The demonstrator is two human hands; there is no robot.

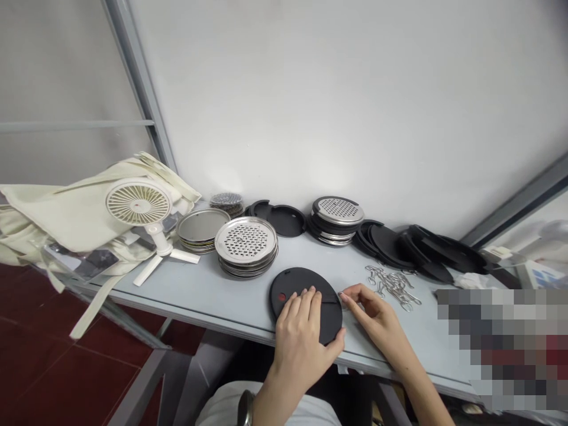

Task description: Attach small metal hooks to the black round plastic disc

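Observation:
A black round plastic disc (pixel 306 278) with a small red spot lies at the table's front edge. Across its top rest the fingers of my left hand (pixel 299 331), while the thumb wraps the near right rim and steadies it. My right hand (pixel 370 316) is at the disc's right edge, thumb and forefinger pinched together; whatever is between them is too small to make out. Just beyond that hand lies a loose heap of bent metal wire hooks (pixel 394 287). Behind the disc stands a stack of round metal grater plates (pixel 247 241).
Plain metal discs (pixel 203 226) are stacked at the left, beside a white fan (pixel 139 202) and a cream bag (pixel 80 213). A stack topped by a grater in a black holder (pixel 338 212) stands at the back. Black round parts (pixel 390 245) lie to its right.

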